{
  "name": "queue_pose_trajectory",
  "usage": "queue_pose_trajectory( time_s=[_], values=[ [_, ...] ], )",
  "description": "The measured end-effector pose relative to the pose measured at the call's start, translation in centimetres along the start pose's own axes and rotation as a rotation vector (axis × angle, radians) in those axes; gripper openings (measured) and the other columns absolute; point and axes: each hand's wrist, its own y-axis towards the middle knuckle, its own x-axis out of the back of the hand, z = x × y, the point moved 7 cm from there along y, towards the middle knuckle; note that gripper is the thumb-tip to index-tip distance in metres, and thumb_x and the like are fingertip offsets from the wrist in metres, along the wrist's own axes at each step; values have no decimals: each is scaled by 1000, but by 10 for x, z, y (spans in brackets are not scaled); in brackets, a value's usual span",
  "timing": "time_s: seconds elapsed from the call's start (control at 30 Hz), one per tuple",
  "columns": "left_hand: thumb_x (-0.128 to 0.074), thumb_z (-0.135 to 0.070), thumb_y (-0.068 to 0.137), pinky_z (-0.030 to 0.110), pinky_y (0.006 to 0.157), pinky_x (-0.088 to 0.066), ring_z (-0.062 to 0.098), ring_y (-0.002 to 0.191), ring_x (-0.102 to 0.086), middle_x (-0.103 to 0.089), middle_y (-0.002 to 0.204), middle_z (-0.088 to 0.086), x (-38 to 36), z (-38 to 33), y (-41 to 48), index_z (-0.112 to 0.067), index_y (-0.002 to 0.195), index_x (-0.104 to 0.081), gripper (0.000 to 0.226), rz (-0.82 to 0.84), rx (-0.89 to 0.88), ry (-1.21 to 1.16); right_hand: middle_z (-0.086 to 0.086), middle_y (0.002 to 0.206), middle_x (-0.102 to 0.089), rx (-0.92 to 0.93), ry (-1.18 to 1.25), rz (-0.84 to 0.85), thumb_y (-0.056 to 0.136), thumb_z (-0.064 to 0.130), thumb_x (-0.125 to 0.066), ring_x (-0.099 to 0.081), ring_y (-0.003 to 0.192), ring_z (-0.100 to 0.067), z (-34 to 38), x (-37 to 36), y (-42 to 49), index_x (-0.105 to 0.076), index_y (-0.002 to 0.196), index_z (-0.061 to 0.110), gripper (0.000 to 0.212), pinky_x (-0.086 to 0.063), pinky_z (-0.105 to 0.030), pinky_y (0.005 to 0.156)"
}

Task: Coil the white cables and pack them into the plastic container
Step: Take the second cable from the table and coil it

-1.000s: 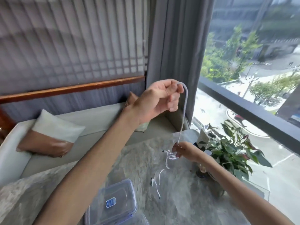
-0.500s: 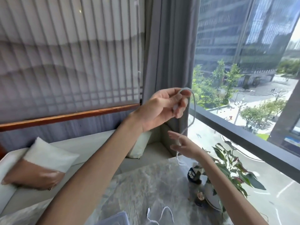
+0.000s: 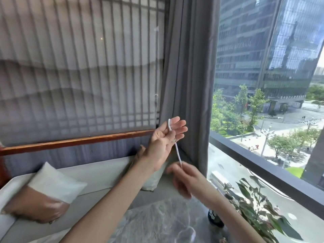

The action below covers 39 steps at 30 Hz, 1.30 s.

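It was a sitting corner in a high-rise home or hotel room. A cushioned daybed (image 3: 98, 172) with a two-tone pillow (image 3: 50, 192) ran along a wooden rail (image 3: 78, 140) under a slatted screen (image 3: 78, 67). A grey curtain (image 3: 189, 85) hung beside a tall window (image 3: 263, 95) that looked down on glass towers (image 3: 245, 50), trees and a street (image 3: 289, 120). A marble-patterned counter (image 3: 157, 221) carried a leafy potted plant (image 3: 254, 207).

You count 2 hands, left hand (image 3: 160, 148) and right hand (image 3: 186, 180) | 1 white cable (image 3: 177, 149) | 2 cushions (image 3: 47, 195) (image 3: 154, 179) | 1 potted plant (image 3: 259, 207) | 1 curtain (image 3: 185, 85) | 1 table (image 3: 157, 223)
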Motion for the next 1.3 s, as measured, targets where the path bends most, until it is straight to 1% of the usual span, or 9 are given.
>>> queue_pose_trajectory(
  time_s=[0.1, 0.2, 0.33, 0.43, 0.7, 0.83, 1.03, 1.2, 1.3],
  values=[
    [-34, 7, 101, 25, 82, -52, 18, 91, -65, -67, 112, 14, 20, -7, -7, -2, 136, -48, 39, -119, -95, 422, 8, 59, -61, -37, -341, 239, 102, 28, -48, -50, 42, -8, -10, -28, -30, -60, 104, 16, 17, -42, -23, 44],
    [-34, 0, 103, 20, 75, -44, 11, 74, -52, -62, 87, 7, 13, 2, -29, -8, 130, -55, 34, -6, -100, 663, 22, 57, -55, 246, -729, 84, 98, 25, -53, -51, 51, 8, 41, -11, -38, -67, 93, 23, 15, -44, -21, 58],
    [-33, -13, 101, 12, 67, -38, 3, 65, -48, -54, 69, -8, -19, 8, -65, -35, 97, -66, 39, 87, -153, 494, 24, 67, -62, 588, -893, -281, 92, 26, -55, -62, 61, 2, 132, 34, -36, -73, 86, 29, 19, -48, -18, 56],
    [-37, -28, 100, 20, 67, -37, 17, 68, -41, -51, 72, 7, -33, 6, -74, -10, 111, -63, 33, 78, -151, 234, 24, 60, -62, 652, -694, -412, 90, 29, -65, -64, 57, 3, 151, 68, -9, -74, 84, 25, 12, -46, -11, 52],
    [-40, 1, 99, 20, 71, -44, 11, 69, -49, -67, 85, 0, -12, -11, -66, 1, 123, -52, 27, 58, -81, 186, 2, 55, -58, 186, -47, -55, 96, 34, -57, -50, 49, -10, 22, 24, 45, -64, 73, 1, 40, -40, -22, 48],
    [-38, 11, 97, 20, 68, -47, 12, 67, -53, -70, 92, 9, 27, 3, -59, 8, 127, -50, 33, -182, 35, 80, 1, 59, -60, 32, -32, 76, 101, 23, -54, -52, 49, -16, -26, -28, 22, -64, 76, 18, 27, -43, -24, 45],
    [-38, -12, 104, 18, 73, -42, 11, 67, -45, -53, 77, 2, 60, 7, -59, -5, 127, -48, 26, -250, -18, 552, -9, 72, -68, -88, -245, 377, 98, 15, -54, -64, 66, -21, -11, -62, -21, -60, 103, 9, 9, -50, -27, 64],
    [-27, -42, 103, 35, 81, -43, 18, 72, -45, -47, 76, -10, 34, 19, -86, -29, 89, -50, 30, 33, -51, 722, 7, 71, -69, 559, -1263, -64, 90, 34, -54, -63, 79, -20, 79, -17, -25, -69, 92, 33, 15, -47, -38, 93],
    [-22, -34, 104, 38, 82, -42, 28, 68, -40, -45, 69, -5, 9, 16, -99, -36, 87, -54, 35, 91, -63, 639, 17, 81, -72, 857, -1377, -283, 86, 36, -65, -63, 93, -14, 121, 14, -5, -72, 91, 39, 8, -31, -43, 113]
  ],
)
